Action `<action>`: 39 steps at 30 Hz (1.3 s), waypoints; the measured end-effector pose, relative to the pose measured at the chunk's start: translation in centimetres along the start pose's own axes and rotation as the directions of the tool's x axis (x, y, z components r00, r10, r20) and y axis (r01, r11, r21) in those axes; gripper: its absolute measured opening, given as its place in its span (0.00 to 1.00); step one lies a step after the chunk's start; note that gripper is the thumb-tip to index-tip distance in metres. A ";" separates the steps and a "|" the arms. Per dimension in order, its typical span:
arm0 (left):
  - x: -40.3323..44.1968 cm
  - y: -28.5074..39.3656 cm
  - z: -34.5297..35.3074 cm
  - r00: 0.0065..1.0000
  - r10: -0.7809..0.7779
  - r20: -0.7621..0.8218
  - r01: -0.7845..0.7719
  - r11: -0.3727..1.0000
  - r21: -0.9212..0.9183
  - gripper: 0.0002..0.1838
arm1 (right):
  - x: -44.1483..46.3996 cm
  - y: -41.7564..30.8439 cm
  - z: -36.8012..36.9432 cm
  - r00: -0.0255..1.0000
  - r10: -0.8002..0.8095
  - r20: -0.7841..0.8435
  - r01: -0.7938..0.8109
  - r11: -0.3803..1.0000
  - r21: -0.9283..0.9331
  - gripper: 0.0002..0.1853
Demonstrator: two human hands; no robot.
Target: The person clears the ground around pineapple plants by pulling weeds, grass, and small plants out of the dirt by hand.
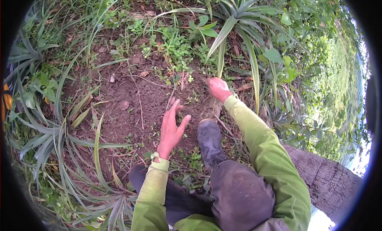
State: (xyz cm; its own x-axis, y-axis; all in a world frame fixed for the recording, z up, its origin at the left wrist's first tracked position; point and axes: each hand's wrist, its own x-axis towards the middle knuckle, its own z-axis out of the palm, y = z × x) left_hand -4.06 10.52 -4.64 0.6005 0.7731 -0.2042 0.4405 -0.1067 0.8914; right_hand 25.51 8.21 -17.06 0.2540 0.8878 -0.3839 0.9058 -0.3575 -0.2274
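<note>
My left hand (171,129) is held over the bare brown soil (115,107), fingers and thumb apart, with nothing in it. Thin dry twigs (140,103) lie on the ground just beyond its fingertips. My right hand (219,88) is closed in a fist at the edge of the dirt patch, close to the long drooping leaves of a spiky plant (238,16). What the fist holds, if anything, is hidden. A pale, blurred strip (216,107) shows below it, near the toe of my dark rubber boot (209,139). Small green weeds (179,52) grow past both hands.
More spiky-leaved plants (53,131) stand along the left side, another (119,199) at the lower left. A thick tree trunk (322,175) lies behind my right arm. My bent knee (240,191) fills the lower middle. Dense greenery (326,72) covers the right.
</note>
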 end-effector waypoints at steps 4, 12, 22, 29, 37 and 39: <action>1.7 -0.5 1.1 0.998 0.043 0.037 -0.048 0.990 0.133 0.38 | -4.9 6.8 3.5 0.991 0.091 -0.101 -0.098 0.993 -0.068 0.07; 2.4 -2.3 3.1 0.981 0.188 0.047 -0.192 0.910 0.366 0.38 | -15.2 15.1 5.7 0.927 0.376 -0.018 -0.376 0.927 -0.015 0.08; 0.3 -2.9 -1.8 0.942 0.332 0.042 -0.294 0.761 0.578 0.35 | -19.2 7.2 1.6 0.917 0.266 -0.296 -0.169 0.934 0.315 0.24; -1.4 -4.5 -7.5 0.939 0.345 0.010 -0.258 0.684 0.682 0.32 | -20.8 1.6 -3.7 0.895 0.150 -0.420 0.027 0.922 0.387 0.23; -4.2 -8.1 -10.6 0.939 0.345 -0.013 -0.211 0.602 0.770 0.30 | -23.7 -7.0 -9.1 0.968 0.104 -0.230 0.103 0.669 0.736 0.22; -4.7 -9.1 -10.4 0.919 0.393 -0.024 -0.223 0.570 0.791 0.30 | -25.3 -9.0 -10.5 0.973 0.053 -0.224 0.137 0.650 0.747 0.23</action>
State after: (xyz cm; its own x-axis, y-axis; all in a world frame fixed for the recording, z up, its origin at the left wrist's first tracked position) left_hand -17.83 14.33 -7.61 0.7092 0.6837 0.1723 0.6448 -0.7277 0.2338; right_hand 14.49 -7.97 4.11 0.3711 0.9100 -0.1848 0.3704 -0.3275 -0.8692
